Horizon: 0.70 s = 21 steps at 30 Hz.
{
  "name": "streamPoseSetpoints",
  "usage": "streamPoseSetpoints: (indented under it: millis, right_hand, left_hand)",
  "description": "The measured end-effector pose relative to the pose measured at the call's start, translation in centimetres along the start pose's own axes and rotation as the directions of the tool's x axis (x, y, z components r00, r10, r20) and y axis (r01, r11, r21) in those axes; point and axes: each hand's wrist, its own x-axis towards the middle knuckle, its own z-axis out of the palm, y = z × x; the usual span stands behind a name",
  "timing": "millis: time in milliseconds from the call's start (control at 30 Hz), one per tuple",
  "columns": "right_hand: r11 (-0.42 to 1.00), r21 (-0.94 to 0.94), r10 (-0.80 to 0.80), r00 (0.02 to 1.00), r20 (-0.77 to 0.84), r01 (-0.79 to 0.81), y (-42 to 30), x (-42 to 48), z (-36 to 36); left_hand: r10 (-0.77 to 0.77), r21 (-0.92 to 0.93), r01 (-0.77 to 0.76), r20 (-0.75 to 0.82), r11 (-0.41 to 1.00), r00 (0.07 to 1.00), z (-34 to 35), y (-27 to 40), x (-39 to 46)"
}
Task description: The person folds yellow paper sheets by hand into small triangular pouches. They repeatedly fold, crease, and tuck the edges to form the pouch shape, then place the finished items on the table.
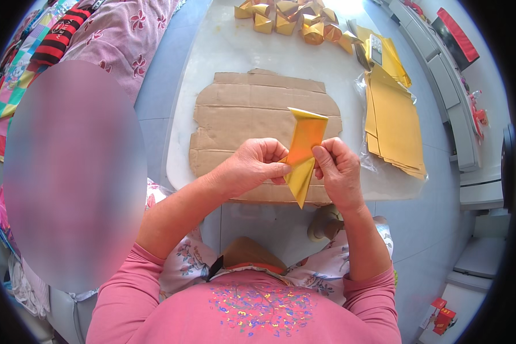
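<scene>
Above the near edge of a cardboard sheet (258,96), both hands hold one folded piece of gold paper (307,135). My left hand (264,161) pinches its left side between thumb and fingers. Opposite it, my right hand (337,170) grips the right side, thumb on top. The paper's upper part is a wide band with a pale edge; its lower part narrows to a point. Folded gold paper shapes (286,23) stand grouped at the table's far end. To the right lies a stack of flat gold paper sheets (393,124), partly in clear plastic.
The white table (178,142) has rounded corners. A remote control (376,49) rests on gold paper at the far right. A patterned pink cloth (116,38) is at the upper left, beside a large blurred area. Grey and white cabinets (449,81) line the right side.
</scene>
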Motion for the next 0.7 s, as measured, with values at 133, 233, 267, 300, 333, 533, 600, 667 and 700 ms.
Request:
streamPoseSetpoints:
  millis: [133, 233, 267, 300, 333, 533, 600, 667, 700]
  right_hand:
    - [0.984, 0.154, 0.076, 0.993, 0.086, -0.089, 0.2, 0.2, -0.3]
    - [0.982, 0.132, 0.113, 0.982, 0.148, -0.133, 0.2, 0.0, 0.5]
    - [0.983, 0.119, 0.119, 0.980, 0.161, -0.139, 0.1, -0.1, 0.7]
    - [0.984, 0.118, 0.116, 0.979, 0.165, -0.137, 0.1, -0.1, 0.8]
    - [0.984, 0.118, 0.113, 0.979, 0.169, -0.134, 0.2, 0.0, 0.9]
    - [0.973, 0.159, 0.131, 0.967, 0.219, -0.168, 0.6, -0.1, 1.4]
    - [0.978, 0.126, 0.134, 0.960, 0.247, -0.169, 0.8, -0.2, 1.4]
    - [0.981, 0.070, 0.157, 0.950, 0.271, -0.182, 0.8, -0.3, 1.2]
    - [0.978, 0.072, 0.168, 0.944, 0.285, -0.196, 0.8, -0.4, 1.2]
  left_hand:
    - [0.044, 0.013, -0.044, -0.015, 0.999, 0.999, 0.5, 0.3, -0.2]
    - [-0.011, -0.002, 0.011, -0.044, 1.000, 0.999, 0.6, 0.4, 0.0]
    - [0.014, -0.014, -0.015, -0.049, 1.000, 0.999, 0.7, 0.3, 0.0]
    - [0.039, -0.025, -0.040, -0.054, 0.999, 0.998, 0.8, 0.1, 0.0]
    - [0.063, -0.037, -0.066, -0.059, 0.997, 0.996, 0.9, 0.0, 0.0]
    - [0.122, 0.033, -0.119, -0.123, 0.992, 0.985, 0.8, -0.3, 0.0]
    - [0.170, 0.024, -0.168, -0.154, 0.985, 0.973, 1.1, -0.3, 0.1]
    - [0.209, 0.035, -0.206, -0.176, 0.978, 0.962, 1.0, -0.3, 0.0]
    - [0.225, 0.049, -0.219, -0.179, 0.974, 0.958, 0.8, -0.4, 0.1]
